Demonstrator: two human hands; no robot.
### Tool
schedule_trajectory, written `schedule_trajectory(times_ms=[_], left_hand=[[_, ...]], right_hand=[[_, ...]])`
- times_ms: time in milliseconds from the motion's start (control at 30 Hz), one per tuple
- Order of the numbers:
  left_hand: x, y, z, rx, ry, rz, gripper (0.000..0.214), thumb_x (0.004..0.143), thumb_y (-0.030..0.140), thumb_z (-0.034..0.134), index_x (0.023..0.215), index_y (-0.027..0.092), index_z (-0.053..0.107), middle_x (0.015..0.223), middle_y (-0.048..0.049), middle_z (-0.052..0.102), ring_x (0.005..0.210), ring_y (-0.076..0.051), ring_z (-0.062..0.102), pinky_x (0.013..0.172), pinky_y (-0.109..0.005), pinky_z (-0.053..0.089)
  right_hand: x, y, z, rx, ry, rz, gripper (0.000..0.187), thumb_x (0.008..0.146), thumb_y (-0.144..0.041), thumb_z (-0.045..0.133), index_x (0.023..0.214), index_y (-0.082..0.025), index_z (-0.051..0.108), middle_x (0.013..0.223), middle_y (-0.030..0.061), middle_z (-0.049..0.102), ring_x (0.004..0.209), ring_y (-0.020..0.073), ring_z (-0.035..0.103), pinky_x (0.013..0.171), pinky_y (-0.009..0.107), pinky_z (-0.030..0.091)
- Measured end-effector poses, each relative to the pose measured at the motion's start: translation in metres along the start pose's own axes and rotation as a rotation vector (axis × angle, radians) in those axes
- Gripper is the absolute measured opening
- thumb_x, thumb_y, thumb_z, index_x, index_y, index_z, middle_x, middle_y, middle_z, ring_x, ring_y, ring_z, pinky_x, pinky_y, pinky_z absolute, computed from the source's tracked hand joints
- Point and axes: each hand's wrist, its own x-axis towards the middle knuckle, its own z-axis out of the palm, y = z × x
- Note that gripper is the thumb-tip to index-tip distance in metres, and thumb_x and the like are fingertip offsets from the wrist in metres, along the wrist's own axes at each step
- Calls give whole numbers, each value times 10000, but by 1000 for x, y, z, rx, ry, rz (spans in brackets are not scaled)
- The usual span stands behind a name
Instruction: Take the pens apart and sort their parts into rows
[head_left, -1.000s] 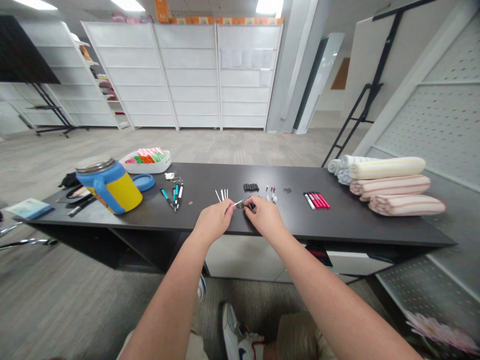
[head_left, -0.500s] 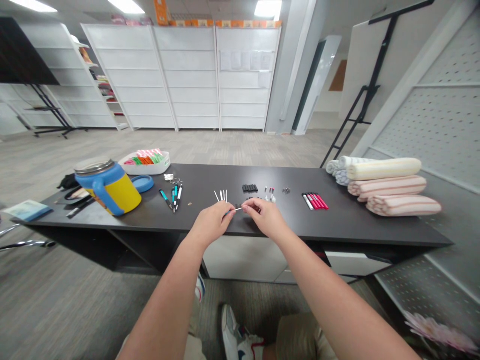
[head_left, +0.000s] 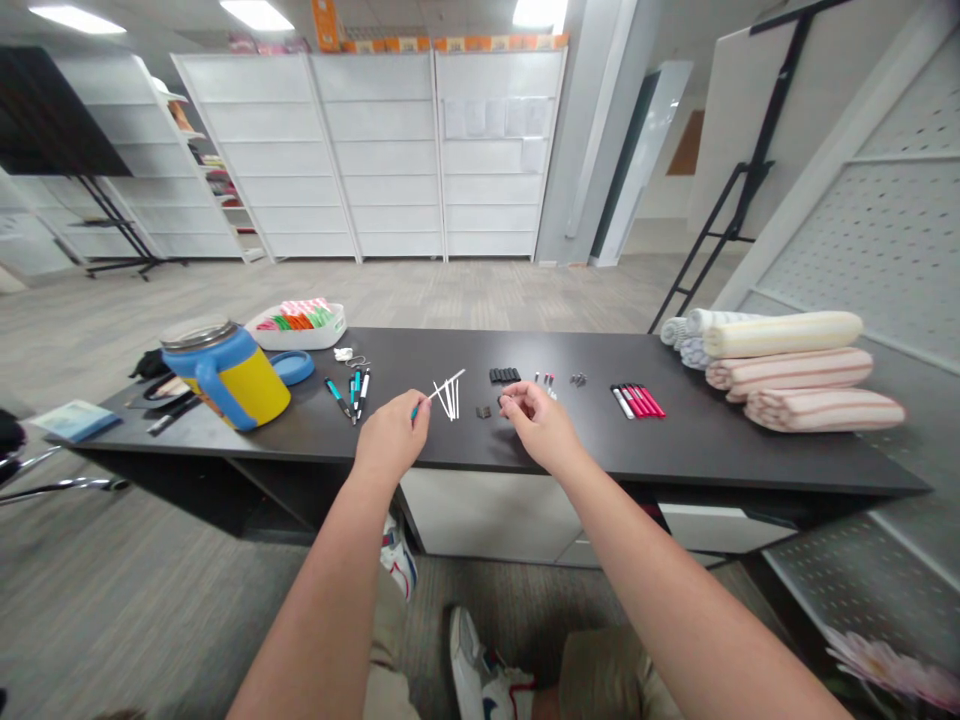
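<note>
My left hand is closed on a thin white pen refill with a teal tip, holding it slanted above the dark table. Its far end lies over several loose white refills on the table. My right hand is pinched shut near a small dark part; what is between its fingertips is too small to name. Just beyond lie a row of black grips, small pen tips and tiny springs.
Red and white pen barrels lie to the right, rolled towels at the far right. Assembled pens, a yellow-and-blue jug, a blue lid and a white tray of coloured items sit at left.
My hands were together on the refill near the table's front; now they have parted. The left hand moved left with the refill, the right stayed near the small dark part.
</note>
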Motion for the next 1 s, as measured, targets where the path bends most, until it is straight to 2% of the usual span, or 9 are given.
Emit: schedule_trajectory(times_ms=[100, 233, 500, 700, 867, 1000], left_hand=[[-1, -2, -4, 126, 6, -250, 336, 1022, 428, 409, 1003, 260, 700, 869, -76, 751, 814, -269, 702, 671, -313, 427], [-3, 4, -1, 235, -27, -356, 377, 1004, 459, 414, 958, 254, 728, 850, -102, 753, 807, -296, 712, 672, -326, 446], [-4, 16, 6, 296, -57, -224, 376, 1003, 482, 448, 1015, 216, 714, 881, -126, 739, 821, -305, 726, 697, -344, 496], [-4, 13, 6, 253, -88, -177, 376, 982, 532, 499, 1073, 245, 724, 910, -125, 749, 850, -318, 726, 723, -366, 508], [-2, 9, 8, 205, -130, -89, 332, 1001, 464, 480, 1115, 273, 727, 899, -97, 768, 895, -297, 723, 769, -349, 498], [1, 7, 10, 183, -151, -38, 330, 1006, 431, 456, 1137, 294, 725, 974, -83, 783, 886, -288, 725, 773, -350, 495]], right_hand=[[-2, -2, -1, -15, 8, 6, 239, 973, -454, 557, 1047, -242, 637, 833, 20, 740, 763, 197, 676, 726, 325, 485], [-4, -4, -1, -33, -5, -2, 192, 967, -414, 557, 987, -241, 639, 778, 0, 720, 718, 183, 658, 693, 307, 461], [-4, -5, 0, -56, -25, 4, 172, 957, -391, 561, 965, -240, 643, 745, -13, 705, 698, 172, 654, 689, 297, 455], [-4, -5, 0, -95, -36, 3, 198, 962, -410, 554, 957, -238, 650, 742, -7, 709, 672, 169, 641, 659, 292, 443], [-4, -6, 0, -104, -40, -3, 189, 962, -402, 555, 949, -241, 653, 736, -13, 706, 659, 162, 629, 646, 287, 433], [-5, -7, 0, -103, -45, -6, 178, 965, -392, 551, 947, -244, 648, 740, -17, 707, 661, 160, 628, 654, 285, 437]])
